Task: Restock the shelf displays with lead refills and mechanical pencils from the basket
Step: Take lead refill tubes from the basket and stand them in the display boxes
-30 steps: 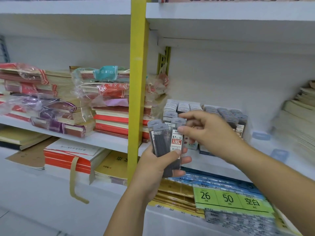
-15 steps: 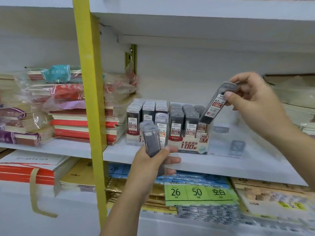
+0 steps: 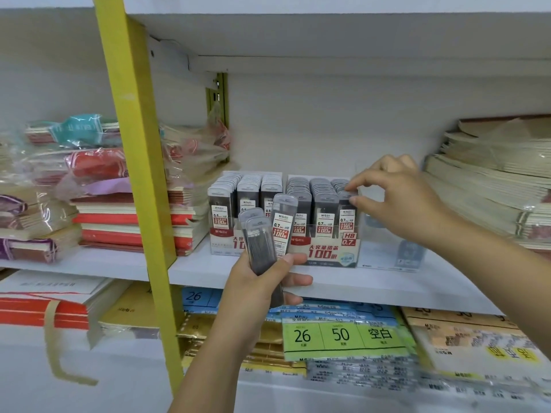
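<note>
Moved: right hand (image 3: 396,201) has brought its case (image 3: 347,216) down into the box's (image 3: 328,251) right row on the shelf (image 3: 387,281).
Refills (image 3: 262,234): fanned upright before the box.
Handling: light, stiff, slick; probably best pinched at the cap.
Right hand: thumb and forefinger pinch the case's top.
Left hand (image 3: 262,281): curled round the refills' lower halves.

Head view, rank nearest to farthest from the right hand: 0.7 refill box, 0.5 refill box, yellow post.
1. 0.7 refill box: right hand pinches a refill case in its right column.
2. 0.5 refill box: adjoining, to the left.
3. yellow post: farthest left.
</note>
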`<move>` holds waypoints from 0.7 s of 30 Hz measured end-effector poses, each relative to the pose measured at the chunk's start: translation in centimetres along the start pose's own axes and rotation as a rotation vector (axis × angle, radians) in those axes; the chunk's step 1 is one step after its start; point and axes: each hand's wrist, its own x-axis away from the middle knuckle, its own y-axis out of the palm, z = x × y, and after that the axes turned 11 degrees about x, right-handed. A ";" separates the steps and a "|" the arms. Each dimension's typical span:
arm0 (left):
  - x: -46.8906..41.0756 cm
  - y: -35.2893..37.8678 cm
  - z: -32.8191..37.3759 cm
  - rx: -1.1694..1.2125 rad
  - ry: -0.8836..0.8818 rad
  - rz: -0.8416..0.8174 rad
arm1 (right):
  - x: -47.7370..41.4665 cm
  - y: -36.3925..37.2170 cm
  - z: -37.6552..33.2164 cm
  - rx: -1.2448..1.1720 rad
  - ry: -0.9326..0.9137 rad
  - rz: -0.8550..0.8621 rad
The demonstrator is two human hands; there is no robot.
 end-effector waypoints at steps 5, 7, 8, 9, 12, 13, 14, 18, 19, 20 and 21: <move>0.5 0.1 0.2 0.013 -0.012 0.002 | 1.0 -0.5 -1.9 0.033 0.005 0.209; 0.7 0.2 0.4 0.024 -0.008 -0.007 | 2.1 -0.7 -3.9 -0.180 -0.024 0.160; 0.7 0.2 0.4 0.030 -0.007 -0.016 | 2.6 -0.7 -4.9 -0.342 -0.017 0.085; 0.8 0.2 0.5 0.035 -0.008 -0.029 | 2.9 -0.6 -5.9 -0.499 0.006 -0.003; 0.9 0.2 0.5 0.026 -0.021 -0.092 | 3.0 -0.1 -7.6 -0.751 0.079 -0.180; 0.9 0.2 0.5 0.015 -0.024 -0.115 | 2.8 0.0 -7.6 -0.765 0.086 -0.174; 0.8 0.2 0.4 0.002 -0.022 -0.134 | 2.6 0.0 -7.5 -0.765 0.096 -0.145; 0.5 0.1 0.4 -0.085 0.014 -0.108 | 1.5 -2.4 -5.2 -0.775 0.098 0.141; 0.5 0.1 0.4 -0.106 0.013 -0.089 | 1.2 -3.1 -4.3 -0.724 0.080 0.203; 0.5 0.2 0.3 -0.111 0.006 -0.074 | 0.8 -3.7 -3.5 -0.648 0.062 0.243; 0.4 0.2 0.2 -0.099 -0.008 -0.064 | 0.6 -4.0 -2.8 -0.576 0.049 0.260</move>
